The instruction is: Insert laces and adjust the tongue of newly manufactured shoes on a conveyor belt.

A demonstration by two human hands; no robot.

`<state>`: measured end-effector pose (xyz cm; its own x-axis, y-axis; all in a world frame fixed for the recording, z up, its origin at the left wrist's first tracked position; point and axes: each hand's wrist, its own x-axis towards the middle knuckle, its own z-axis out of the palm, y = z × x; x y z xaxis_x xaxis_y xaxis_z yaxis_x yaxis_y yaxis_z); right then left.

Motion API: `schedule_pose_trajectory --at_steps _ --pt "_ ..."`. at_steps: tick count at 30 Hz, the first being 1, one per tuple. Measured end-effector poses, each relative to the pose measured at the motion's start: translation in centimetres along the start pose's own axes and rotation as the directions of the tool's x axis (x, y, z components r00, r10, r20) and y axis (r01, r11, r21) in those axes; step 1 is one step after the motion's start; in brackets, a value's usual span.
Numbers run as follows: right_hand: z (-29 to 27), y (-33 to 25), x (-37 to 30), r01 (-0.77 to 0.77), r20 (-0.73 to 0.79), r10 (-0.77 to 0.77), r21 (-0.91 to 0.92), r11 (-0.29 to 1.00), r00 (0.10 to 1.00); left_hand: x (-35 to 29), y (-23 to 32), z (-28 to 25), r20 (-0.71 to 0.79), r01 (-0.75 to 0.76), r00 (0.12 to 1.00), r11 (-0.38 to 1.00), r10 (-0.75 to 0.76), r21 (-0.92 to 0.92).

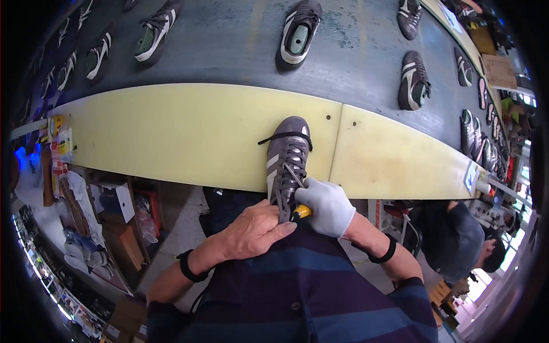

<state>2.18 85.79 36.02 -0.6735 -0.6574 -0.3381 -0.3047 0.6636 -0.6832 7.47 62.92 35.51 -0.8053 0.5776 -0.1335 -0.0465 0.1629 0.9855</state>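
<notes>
Pale yellow desk [171, 137] bows across the view, its far edge meeting a dark belt [229, 63], its near edge close to the person's striped shirt [274, 274]. Toe toward the belt, a dark grey shoe [272, 166] lies near the middle, its heel end reaching past the near edge. Smooth surface stretches well to the left; to the right, a seam [335, 140] runs beside the shoe, with more surface beyond. The bare left hand [251, 231] is closed about the heel end; the gloved right hand [329, 207] curls around a yellow-handled tool [302, 212] beside the laces. A black cord [286, 136] crosses the toe. Similar shoes stand on the belt, the nearest [289, 59] just beyond the far edge. Packed shelving [126, 228] crowds the lower left; another person [452, 240] bends at right.
</notes>
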Motion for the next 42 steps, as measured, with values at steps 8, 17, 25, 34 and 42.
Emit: schedule_pose_trajectory --at_steps 8,17,25,34,42 --pt "-2.7 -1.5 -1.3 -0.378 0.210 0.315 0.555 0.741 0.926 0.2 -0.4 0.1 0.047 -0.046 0.998 0.997 0.043 0.068" --pt "-3.3 -1.9 -2.3 -0.459 0.180 0.445 0.586 0.668 0.877 0.5 -1.0 0.1 0.059 -0.087 0.995 0.995 0.084 0.046" --pt "1.1 -0.3 -3.3 -0.100 -0.279 0.254 0.467 0.879 0.926 0.4 0.3 -0.4 0.115 -0.024 0.993 0.998 0.018 0.054" --pt "1.2 0.6 -5.0 -0.124 -0.085 0.154 0.289 0.949 0.984 0.4 0.8 0.8 0.093 -0.029 0.995 0.996 0.021 0.086" --pt "-1.0 2.4 -9.6 -0.304 0.179 0.278 0.800 0.518 0.944 -0.3 1.4 1.7 -0.009 -0.017 1.000 0.998 0.017 0.056"
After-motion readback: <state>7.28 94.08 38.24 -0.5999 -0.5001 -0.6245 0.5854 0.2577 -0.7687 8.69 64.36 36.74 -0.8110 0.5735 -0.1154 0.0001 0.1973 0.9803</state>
